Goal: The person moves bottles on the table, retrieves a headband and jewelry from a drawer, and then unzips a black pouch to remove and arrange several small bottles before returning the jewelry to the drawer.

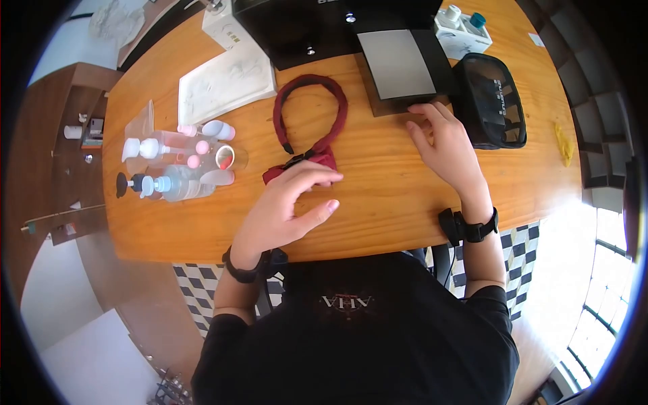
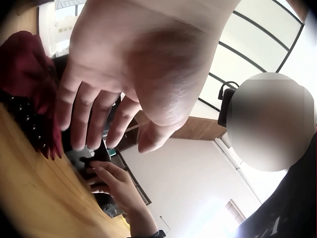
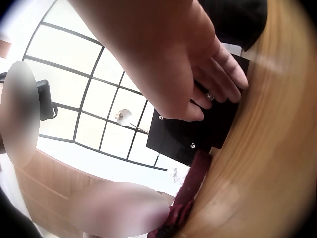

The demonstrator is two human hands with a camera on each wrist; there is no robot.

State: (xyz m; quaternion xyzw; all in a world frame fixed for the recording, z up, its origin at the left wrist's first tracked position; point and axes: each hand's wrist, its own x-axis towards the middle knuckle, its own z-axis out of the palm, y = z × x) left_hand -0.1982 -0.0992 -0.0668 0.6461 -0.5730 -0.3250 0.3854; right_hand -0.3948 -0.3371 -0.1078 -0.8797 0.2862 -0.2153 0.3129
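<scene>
- Headband [image 1: 343, 111], red, lies just beyond the left hand [image 1: 277, 209], its bow [image 1: 326, 158] partly behind the fingers.
- Left fingers extend loosely, thumb apart.
- Right hand [image 1: 449, 145] curves at a drawer [image 1: 395, 105]; whether it pinches the knob [image 3: 209, 96] cannot be told.

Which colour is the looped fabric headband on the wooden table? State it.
The looped fabric headband is dark red, showing best in the head view.

Dark red headband [image 1: 309, 79], black pouch [image 1: 487, 111]

Head POV fr above, wrist POVs close
</scene>
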